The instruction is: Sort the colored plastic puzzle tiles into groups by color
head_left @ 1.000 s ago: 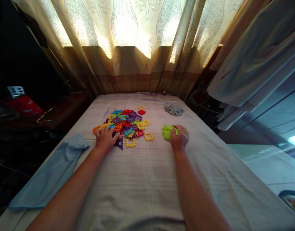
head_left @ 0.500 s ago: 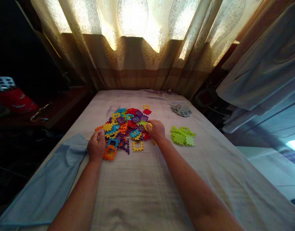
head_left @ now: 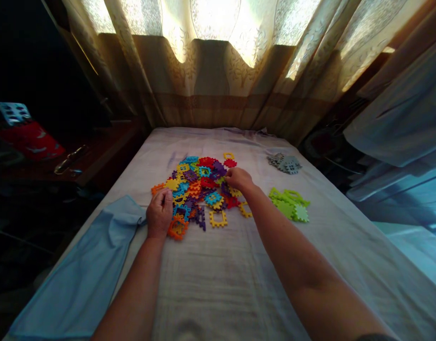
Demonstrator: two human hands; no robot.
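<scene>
We are keeping our left hand (head_left: 160, 214) curled at the left side of the colourful pile of toothed pieces (head_left: 205, 183), which is lying left of the surface's (head_left: 218, 279) middle, and narrowing our right hand's (head_left: 239, 180) fingers at its right side, though we cannot tell whether either is gripping anything. Green pieces (head_left: 286, 208) are lying toward the right edge, and grey pieces (head_left: 288, 164) are sitting near the far right corner.

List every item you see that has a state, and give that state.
Left hand: fingers curled, at the mixed pile's left edge
Right hand: fingers bent, at its right side; grip unclear
Mixed-colour toothed tiles: heaped, overlapping
Light-green toothed tiles: grouped separately, overlapping
Grey toothed tiles: grouped separately, overlapping
Light-blue cloth: spread out, wrinkled
Bedsheet: spread, creased
Patterned curtain: drawn, backlit
</scene>
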